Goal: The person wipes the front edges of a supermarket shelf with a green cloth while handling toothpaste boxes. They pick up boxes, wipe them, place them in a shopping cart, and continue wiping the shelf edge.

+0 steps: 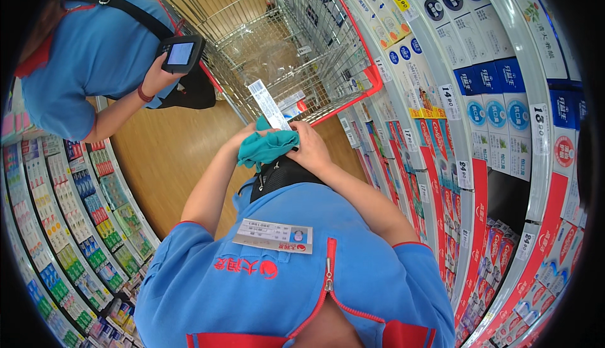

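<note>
A white carton with printed text (269,105) stands up from between my hands, its far end over the near edge of a wire shopping cart (373,81). My left hand (243,136) is at the carton's lower end, partly hidden by a teal cloth (269,147) bunched over it. My right hand (309,147) presses against the cloth and the carton's lower end from the other side. A black waist pouch (279,175) sits just below both hands. Inside the cart, another small box (295,109) and clear plastic wrapping (262,50) lie near the wire bottom.
A co-worker in a blue shirt (108,40) stands at the upper left, holding a handheld scanner (182,54) beside the cart. Shelves of toothpaste boxes (496,111) rise close on the right. Shelves of packaged goods (71,196) line the left, across the wooden floor (137,159).
</note>
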### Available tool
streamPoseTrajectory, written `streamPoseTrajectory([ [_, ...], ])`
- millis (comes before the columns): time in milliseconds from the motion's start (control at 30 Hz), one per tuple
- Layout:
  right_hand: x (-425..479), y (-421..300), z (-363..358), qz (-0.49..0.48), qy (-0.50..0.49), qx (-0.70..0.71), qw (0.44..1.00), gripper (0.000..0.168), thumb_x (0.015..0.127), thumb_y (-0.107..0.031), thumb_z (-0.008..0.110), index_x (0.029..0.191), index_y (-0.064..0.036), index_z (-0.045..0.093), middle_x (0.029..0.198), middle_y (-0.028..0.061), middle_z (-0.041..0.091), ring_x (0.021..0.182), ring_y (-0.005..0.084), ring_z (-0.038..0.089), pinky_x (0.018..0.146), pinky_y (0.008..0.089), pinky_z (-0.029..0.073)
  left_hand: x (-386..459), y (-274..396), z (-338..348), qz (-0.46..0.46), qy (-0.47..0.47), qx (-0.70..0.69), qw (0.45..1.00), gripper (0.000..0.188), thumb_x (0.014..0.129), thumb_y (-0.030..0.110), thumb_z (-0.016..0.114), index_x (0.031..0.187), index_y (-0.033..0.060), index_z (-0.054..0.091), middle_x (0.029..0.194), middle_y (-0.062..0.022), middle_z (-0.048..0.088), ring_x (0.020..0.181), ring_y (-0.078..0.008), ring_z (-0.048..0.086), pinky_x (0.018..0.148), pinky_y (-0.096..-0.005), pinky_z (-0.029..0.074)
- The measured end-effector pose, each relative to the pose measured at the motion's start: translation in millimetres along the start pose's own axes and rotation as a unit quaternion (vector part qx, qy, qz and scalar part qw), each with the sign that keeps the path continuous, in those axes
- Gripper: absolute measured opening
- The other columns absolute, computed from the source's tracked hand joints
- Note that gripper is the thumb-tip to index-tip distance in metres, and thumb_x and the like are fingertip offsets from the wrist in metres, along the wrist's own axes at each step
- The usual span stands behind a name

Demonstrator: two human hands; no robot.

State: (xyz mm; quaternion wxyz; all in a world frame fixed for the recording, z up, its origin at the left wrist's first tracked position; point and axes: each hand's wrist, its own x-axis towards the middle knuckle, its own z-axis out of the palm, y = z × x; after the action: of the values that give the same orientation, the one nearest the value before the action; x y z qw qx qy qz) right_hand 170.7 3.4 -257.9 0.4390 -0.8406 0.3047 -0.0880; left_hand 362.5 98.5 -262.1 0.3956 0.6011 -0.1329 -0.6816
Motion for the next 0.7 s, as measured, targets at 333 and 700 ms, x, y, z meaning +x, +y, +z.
streamPoseTrajectory([
  [333,-13.7,4.2,5.2,-0.016,0.022,-0.005,1.0,0.083,0.068,-0.012,0.077,0.141,-0.008,0.038,0.125,0.0192,0.048,0.115,0.0378,0.053,0.096,0.0426,0.046,-33.7,15.8,7.4,-0.072,0.032,0.021,0.997,0.054,0.086,0.038,0.074,0.122,0.0012,0.058,0.105,-0.0087,0.067,0.087,-0.016,0.065,0.069,-0.0305,0.055],
  [700,-65.4,-29.4,-69.7,0.024,0.117,0.333,0.935,0.064,0.096,-0.043,0.056,0.148,-0.015,0.032,0.128,0.0132,0.048,0.116,0.0286,0.053,0.096,0.0394,0.044,-49.3,75.3,71.3,0.305,0.113,0.116,0.938,0.043,0.092,0.017,0.068,0.13,0.0029,0.055,0.105,-0.0084,0.063,0.092,-0.0128,0.062,0.08,-0.0271,0.05],
])
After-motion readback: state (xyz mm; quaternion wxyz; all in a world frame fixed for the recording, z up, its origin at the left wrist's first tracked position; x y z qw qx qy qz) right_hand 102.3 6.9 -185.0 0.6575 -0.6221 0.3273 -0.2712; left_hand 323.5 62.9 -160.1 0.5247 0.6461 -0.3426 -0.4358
